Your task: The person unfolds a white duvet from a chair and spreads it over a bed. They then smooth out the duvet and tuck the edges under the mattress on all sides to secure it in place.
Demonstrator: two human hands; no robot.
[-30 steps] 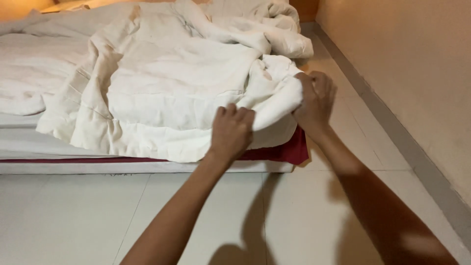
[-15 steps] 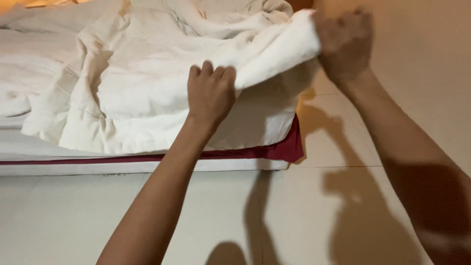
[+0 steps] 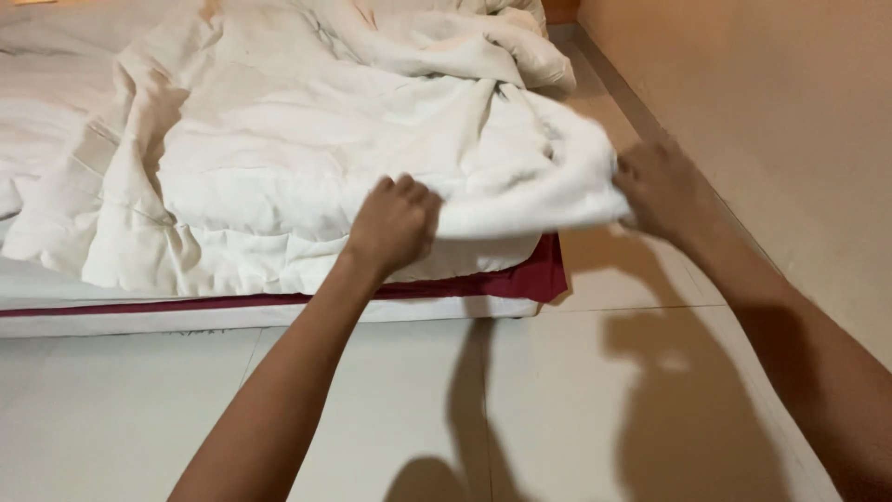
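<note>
Hands gripped the white blanket (image 3: 372, 158) on the bed (image 3: 56, 316): left hand (image 3: 395, 223) clamped on its edge, right hand (image 3: 662, 191) on the corner, mid-straightening; spreading probably needed an even pull.

duvet (image 3: 307, 158) on mattress (image 3: 232, 316) — wall (image 3: 790, 102) right

The quilt (image 3: 307, 158) I grip is plain cream-white, without any print, its folds shaded grey. Beneath its near edge runs a dark red sheet (image 3: 520, 279). The floor tiles (image 3: 557, 400) are pale beige, and the wall (image 3: 790, 102) on the right is warm tan.
</note>
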